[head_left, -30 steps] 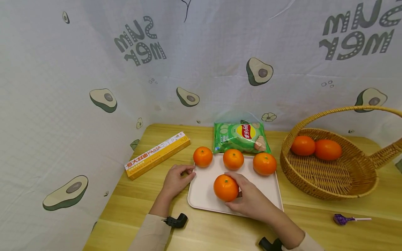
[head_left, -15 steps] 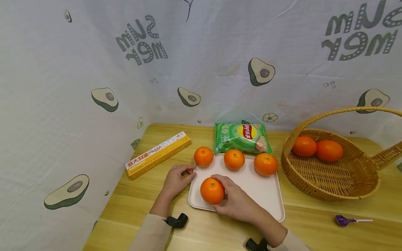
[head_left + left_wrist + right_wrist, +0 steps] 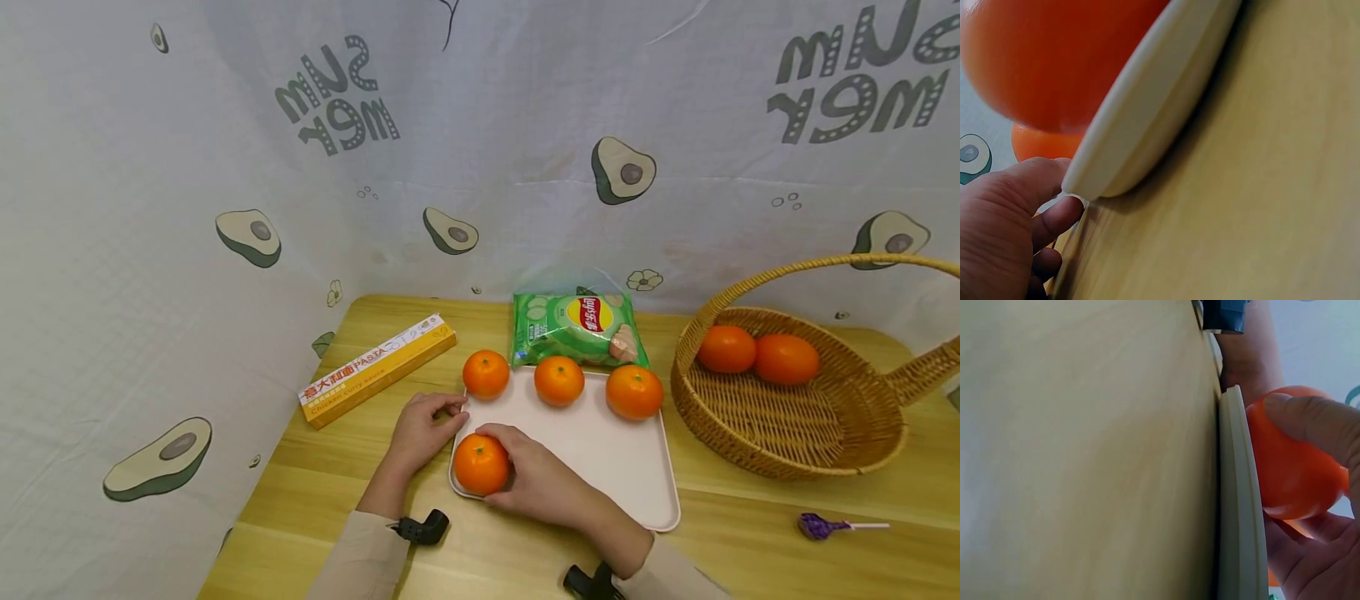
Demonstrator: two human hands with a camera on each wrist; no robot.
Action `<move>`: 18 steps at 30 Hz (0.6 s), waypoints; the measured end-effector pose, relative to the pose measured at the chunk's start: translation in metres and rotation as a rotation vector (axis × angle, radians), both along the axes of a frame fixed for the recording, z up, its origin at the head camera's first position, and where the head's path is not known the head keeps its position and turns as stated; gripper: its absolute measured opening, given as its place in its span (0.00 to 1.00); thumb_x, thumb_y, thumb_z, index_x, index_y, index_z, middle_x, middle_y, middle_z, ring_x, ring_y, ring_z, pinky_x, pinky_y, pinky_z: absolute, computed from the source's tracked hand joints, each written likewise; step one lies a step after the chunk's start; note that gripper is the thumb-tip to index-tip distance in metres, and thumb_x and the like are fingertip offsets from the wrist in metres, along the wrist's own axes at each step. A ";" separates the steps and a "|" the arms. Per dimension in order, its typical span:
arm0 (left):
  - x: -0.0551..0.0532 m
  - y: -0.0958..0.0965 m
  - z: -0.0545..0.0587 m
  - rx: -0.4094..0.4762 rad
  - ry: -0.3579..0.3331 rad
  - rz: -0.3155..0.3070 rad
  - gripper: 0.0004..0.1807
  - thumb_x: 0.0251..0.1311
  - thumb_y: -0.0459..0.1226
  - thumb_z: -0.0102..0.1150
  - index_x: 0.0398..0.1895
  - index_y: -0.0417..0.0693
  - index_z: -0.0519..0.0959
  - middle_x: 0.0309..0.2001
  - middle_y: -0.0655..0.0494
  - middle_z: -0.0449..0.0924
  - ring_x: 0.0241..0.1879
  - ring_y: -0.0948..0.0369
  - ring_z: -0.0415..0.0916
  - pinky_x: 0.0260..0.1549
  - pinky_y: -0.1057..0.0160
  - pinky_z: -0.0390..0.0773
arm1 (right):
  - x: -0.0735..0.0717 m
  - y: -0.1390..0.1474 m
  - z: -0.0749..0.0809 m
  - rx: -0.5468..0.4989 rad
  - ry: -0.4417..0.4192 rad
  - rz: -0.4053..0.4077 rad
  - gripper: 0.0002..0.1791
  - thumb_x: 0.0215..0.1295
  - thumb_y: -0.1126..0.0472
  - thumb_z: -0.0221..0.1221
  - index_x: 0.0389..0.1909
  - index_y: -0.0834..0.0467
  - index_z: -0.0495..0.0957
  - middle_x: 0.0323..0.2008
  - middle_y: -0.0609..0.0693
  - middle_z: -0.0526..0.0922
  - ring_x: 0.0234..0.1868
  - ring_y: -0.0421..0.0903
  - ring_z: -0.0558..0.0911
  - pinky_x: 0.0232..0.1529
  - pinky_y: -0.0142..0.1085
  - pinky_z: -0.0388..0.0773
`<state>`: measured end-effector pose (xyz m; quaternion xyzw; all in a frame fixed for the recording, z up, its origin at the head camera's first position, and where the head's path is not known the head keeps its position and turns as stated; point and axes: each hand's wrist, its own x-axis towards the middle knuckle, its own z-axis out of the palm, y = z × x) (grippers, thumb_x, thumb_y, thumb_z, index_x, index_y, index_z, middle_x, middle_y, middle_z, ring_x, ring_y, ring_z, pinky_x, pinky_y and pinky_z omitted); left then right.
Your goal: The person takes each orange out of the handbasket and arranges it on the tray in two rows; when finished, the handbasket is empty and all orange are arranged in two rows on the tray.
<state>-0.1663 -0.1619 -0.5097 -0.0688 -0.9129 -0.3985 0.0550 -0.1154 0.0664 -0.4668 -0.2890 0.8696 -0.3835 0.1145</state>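
Observation:
My right hand [image 3: 540, 479] holds an orange [image 3: 478, 465] at the front left corner of a shallow white tray [image 3: 600, 442]. In the right wrist view the thumb lies across the orange [image 3: 1291, 469], with the fingers round its far side, just inside the tray rim [image 3: 1241, 512]. My left hand [image 3: 425, 429] pinches the tray's left edge; its thumb meets the rim [image 3: 1141, 106] in the left wrist view and a finger sits just below. Along the tray's back edge stand three more oranges: a left one [image 3: 486, 375], a middle one [image 3: 559, 382] and a right one [image 3: 634, 392].
Behind the tray lies a green bag of chips [image 3: 577, 329]. A yellow pasta box [image 3: 378, 371] is set at an angle on the left. To the right, a wicker basket [image 3: 780, 442] with a tall handle contains two orange fruits [image 3: 757, 354]. A purple lollipop [image 3: 821, 526] lies before it.
My right hand has carried the orange leftward and slightly forward toward me, from the tray's middle down to its front left corner. The left hand stays at the tray edge.

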 end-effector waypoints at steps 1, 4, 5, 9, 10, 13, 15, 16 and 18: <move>0.000 0.000 0.000 0.001 0.000 -0.002 0.12 0.61 0.43 0.71 0.48 0.59 0.88 0.35 0.67 0.85 0.38 0.66 0.70 0.39 0.67 0.70 | 0.000 -0.001 0.000 0.001 -0.001 0.004 0.45 0.49 0.56 0.77 0.69 0.52 0.67 0.66 0.47 0.75 0.64 0.45 0.77 0.67 0.52 0.73; 0.000 0.001 0.001 0.005 -0.002 -0.003 0.13 0.61 0.43 0.71 0.49 0.58 0.88 0.35 0.67 0.85 0.38 0.66 0.70 0.40 0.67 0.70 | -0.002 -0.005 -0.001 0.010 0.009 0.013 0.45 0.50 0.56 0.77 0.69 0.51 0.67 0.67 0.47 0.75 0.64 0.45 0.77 0.67 0.51 0.73; 0.000 0.000 0.001 0.002 0.000 -0.002 0.13 0.61 0.43 0.71 0.49 0.58 0.88 0.35 0.67 0.85 0.38 0.66 0.71 0.40 0.67 0.70 | -0.002 -0.006 -0.001 0.012 0.014 0.017 0.45 0.50 0.56 0.77 0.69 0.51 0.67 0.67 0.47 0.75 0.64 0.45 0.77 0.67 0.51 0.73; 0.000 0.000 0.000 -0.013 0.000 -0.002 0.13 0.61 0.44 0.71 0.49 0.59 0.88 0.35 0.67 0.85 0.38 0.66 0.71 0.40 0.67 0.70 | -0.003 -0.010 -0.001 0.020 0.022 0.032 0.45 0.50 0.55 0.77 0.69 0.50 0.67 0.67 0.46 0.74 0.64 0.45 0.77 0.67 0.51 0.73; 0.000 0.000 0.000 -0.017 -0.001 -0.002 0.13 0.61 0.44 0.71 0.49 0.59 0.88 0.35 0.68 0.85 0.38 0.66 0.71 0.40 0.67 0.70 | -0.003 -0.011 -0.001 0.021 0.019 0.034 0.45 0.50 0.55 0.77 0.70 0.50 0.66 0.67 0.46 0.74 0.64 0.45 0.77 0.67 0.51 0.73; 0.000 -0.001 -0.001 -0.015 0.006 -0.010 0.13 0.61 0.44 0.71 0.49 0.59 0.88 0.35 0.67 0.85 0.38 0.66 0.71 0.40 0.67 0.70 | -0.004 -0.013 -0.002 0.023 0.009 0.035 0.45 0.51 0.55 0.77 0.70 0.50 0.66 0.68 0.46 0.74 0.64 0.45 0.77 0.67 0.51 0.73; -0.001 -0.001 -0.001 -0.013 0.012 -0.013 0.13 0.61 0.44 0.71 0.49 0.59 0.88 0.35 0.67 0.85 0.38 0.66 0.71 0.40 0.66 0.70 | -0.004 -0.014 -0.002 0.020 -0.002 0.031 0.45 0.51 0.54 0.77 0.70 0.50 0.66 0.67 0.46 0.74 0.64 0.45 0.77 0.67 0.51 0.73; -0.001 -0.001 -0.001 -0.014 0.013 -0.013 0.13 0.61 0.44 0.71 0.49 0.59 0.88 0.35 0.68 0.85 0.38 0.66 0.71 0.40 0.67 0.70 | -0.004 -0.014 -0.002 0.020 -0.008 0.030 0.45 0.51 0.54 0.77 0.70 0.49 0.66 0.67 0.46 0.74 0.64 0.44 0.77 0.67 0.51 0.73; 0.000 0.000 -0.001 -0.013 0.015 -0.015 0.13 0.61 0.44 0.71 0.49 0.59 0.88 0.35 0.68 0.85 0.39 0.66 0.71 0.40 0.67 0.70 | -0.004 -0.015 -0.002 0.022 -0.015 0.028 0.46 0.51 0.54 0.77 0.70 0.49 0.65 0.67 0.45 0.74 0.63 0.44 0.77 0.67 0.51 0.73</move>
